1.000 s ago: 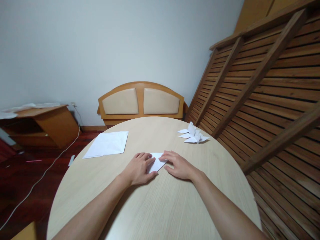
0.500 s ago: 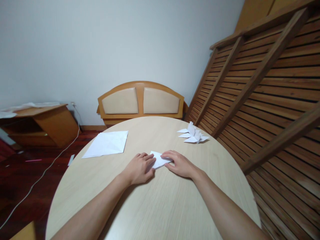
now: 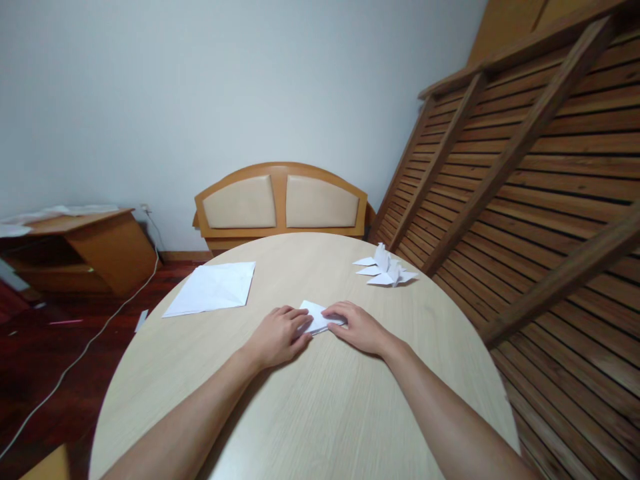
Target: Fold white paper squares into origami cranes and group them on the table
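A small folded white paper [image 3: 315, 315] lies flat on the round pale wooden table [image 3: 310, 413], between my two hands. My left hand [image 3: 277, 337] rests on its left side, fingers lying flat over the paper's edge. My right hand [image 3: 357, 328] presses on its right side with the fingers stretched along the fold. Most of the paper is hidden under the fingers.
A stack of white sheets [image 3: 213, 288] lies at the table's far left. Folded white paper figures [image 3: 385, 270] sit at the far right. A wooden chair back [image 3: 280, 200] stands behind the table; a slatted wooden panel [image 3: 525, 173] leans on the right. A low cabinet [image 3: 75, 250] is at left.
The paper has been folded smaller and flatter. Both hands have closed in slightly over it, the right fingers sliding left along the fold.
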Demonstrator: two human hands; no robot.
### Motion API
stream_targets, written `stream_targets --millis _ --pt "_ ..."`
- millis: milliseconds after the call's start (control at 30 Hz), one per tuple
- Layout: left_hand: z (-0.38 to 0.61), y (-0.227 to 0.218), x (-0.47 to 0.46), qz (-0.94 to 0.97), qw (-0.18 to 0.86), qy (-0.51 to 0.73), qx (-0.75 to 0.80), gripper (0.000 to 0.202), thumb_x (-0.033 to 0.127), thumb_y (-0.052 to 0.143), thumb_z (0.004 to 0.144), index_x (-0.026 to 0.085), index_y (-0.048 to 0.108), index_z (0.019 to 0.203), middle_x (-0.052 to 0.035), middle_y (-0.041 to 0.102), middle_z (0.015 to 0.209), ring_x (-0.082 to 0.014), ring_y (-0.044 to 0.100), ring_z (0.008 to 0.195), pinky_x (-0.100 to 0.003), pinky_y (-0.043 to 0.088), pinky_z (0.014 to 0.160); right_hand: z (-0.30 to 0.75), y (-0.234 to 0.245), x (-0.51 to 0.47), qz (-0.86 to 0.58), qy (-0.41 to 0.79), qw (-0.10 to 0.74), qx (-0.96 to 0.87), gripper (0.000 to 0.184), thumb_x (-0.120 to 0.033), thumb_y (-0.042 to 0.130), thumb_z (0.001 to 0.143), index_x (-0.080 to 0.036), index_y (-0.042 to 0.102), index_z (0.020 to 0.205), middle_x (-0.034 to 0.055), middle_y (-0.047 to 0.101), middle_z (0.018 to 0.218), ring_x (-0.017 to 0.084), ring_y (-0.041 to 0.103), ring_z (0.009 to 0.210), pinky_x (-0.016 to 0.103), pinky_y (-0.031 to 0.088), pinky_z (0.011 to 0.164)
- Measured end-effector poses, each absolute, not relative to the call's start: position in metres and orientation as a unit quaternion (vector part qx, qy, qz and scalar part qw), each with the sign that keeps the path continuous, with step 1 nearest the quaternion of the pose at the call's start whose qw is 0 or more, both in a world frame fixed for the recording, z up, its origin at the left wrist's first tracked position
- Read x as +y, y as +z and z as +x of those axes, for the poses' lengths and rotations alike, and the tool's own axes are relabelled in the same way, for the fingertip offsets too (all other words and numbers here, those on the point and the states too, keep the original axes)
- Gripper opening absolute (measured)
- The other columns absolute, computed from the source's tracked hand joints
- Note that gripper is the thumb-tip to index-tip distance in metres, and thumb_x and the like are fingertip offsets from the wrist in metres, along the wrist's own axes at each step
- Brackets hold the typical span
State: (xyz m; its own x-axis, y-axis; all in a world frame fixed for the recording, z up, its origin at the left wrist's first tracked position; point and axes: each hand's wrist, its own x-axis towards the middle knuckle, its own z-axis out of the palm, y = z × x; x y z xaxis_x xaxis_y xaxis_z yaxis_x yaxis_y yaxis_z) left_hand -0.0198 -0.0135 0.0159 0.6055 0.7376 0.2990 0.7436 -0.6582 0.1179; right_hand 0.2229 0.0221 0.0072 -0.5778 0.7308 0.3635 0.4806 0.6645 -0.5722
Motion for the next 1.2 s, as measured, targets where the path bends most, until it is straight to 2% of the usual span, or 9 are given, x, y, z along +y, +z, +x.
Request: stream_targets --millis 233,433,633,833,933,1067,1200 --pt "-0.016 0.018 -0.013 -0.889 0.004 -0.181 -0.420 0.027 0.026 0.044 0.098 0.022 0.066 0.113 -0.0057 0.073 0.114 -0.0228 0.069 0.100 -0.037 0.052 0.090 0.219 0.009 0.020 -0.349 0.193 0.305 -0.865 0.019 -0.022 0.060 0.091 -0.021 0.070 0.107 0.0062 0.070 0.105 0.020 0.064 0.099 0.034 0.048 0.091" --pt "-0.017 0.015 -0.010 -0.879 0.009 -0.202 -0.431 0.027 0.021 0.043 0.099 0.024 0.065 0.114 -0.0046 0.074 0.109 -0.0202 0.072 0.093 -0.031 0.056 0.080 0.214 0.010 0.016 -0.353 0.164 0.309 -0.868 0.022 -0.021 0.062 0.089 -0.021 0.068 0.110 0.0071 0.067 0.114 0.021 0.062 0.105 0.035 0.047 0.095" --pt "-0.018 0.009 -0.007 -0.873 0.022 -0.237 -0.425 0.031 0.019 0.045 0.099 0.026 0.061 0.124 -0.0053 0.072 0.119 -0.0197 0.072 0.099 -0.030 0.057 0.085 0.211 0.006 0.016 -0.370 0.177 0.342 -0.846 0.025 -0.019 0.063 0.086 -0.022 0.067 0.111 0.0066 0.066 0.113 0.020 0.063 0.104 0.035 0.048 0.094" --pt "-0.017 0.008 -0.006 -0.869 0.044 -0.232 -0.436 0.034 0.018 0.044 0.099 0.024 0.058 0.129 -0.0054 0.066 0.130 -0.0213 0.068 0.111 -0.033 0.057 0.091 0.208 0.007 0.015 -0.386 0.190 0.355 -0.830 0.022 -0.025 0.062 0.089 -0.022 0.068 0.110 0.0063 0.066 0.115 0.020 0.063 0.105 0.035 0.048 0.095" --pt "-0.016 0.010 -0.007 -0.864 0.050 -0.233 -0.444 0.035 0.017 0.043 0.099 0.023 0.057 0.130 -0.0055 0.066 0.131 -0.0207 0.068 0.112 -0.033 0.057 0.092 0.206 0.007 0.016 -0.404 0.182 0.365 -0.819 0.023 -0.020 0.062 0.087 -0.022 0.068 0.108 0.0053 0.067 0.113 0.020 0.064 0.103 0.034 0.049 0.093" --pt "-0.012 0.013 -0.009 -0.854 0.061 -0.209 -0.473 0.036 0.016 0.045 0.098 0.022 0.058 0.130 -0.0058 0.065 0.133 -0.0218 0.068 0.111 -0.034 0.057 0.091 0.207 0.007 0.019 -0.428 0.162 0.380 -0.804 0.032 -0.006 0.059 0.079 -0.023 0.068 0.105 0.0037 0.069 0.109 0.020 0.065 0.100 0.035 0.050 0.092" --pt "-0.009 0.017 -0.011 -0.840 0.065 -0.178 -0.509 0.036 0.015 0.049 0.093 0.022 0.063 0.126 -0.0064 0.067 0.130 -0.0238 0.070 0.105 -0.035 0.058 0.087 0.206 0.012 0.018 -0.423 0.166 0.430 -0.780 0.039 0.000 0.054 0.076 -0.023 0.067 0.105 0.0032 0.069 0.107 0.018 0.067 0.092 0.034 0.052 0.088"
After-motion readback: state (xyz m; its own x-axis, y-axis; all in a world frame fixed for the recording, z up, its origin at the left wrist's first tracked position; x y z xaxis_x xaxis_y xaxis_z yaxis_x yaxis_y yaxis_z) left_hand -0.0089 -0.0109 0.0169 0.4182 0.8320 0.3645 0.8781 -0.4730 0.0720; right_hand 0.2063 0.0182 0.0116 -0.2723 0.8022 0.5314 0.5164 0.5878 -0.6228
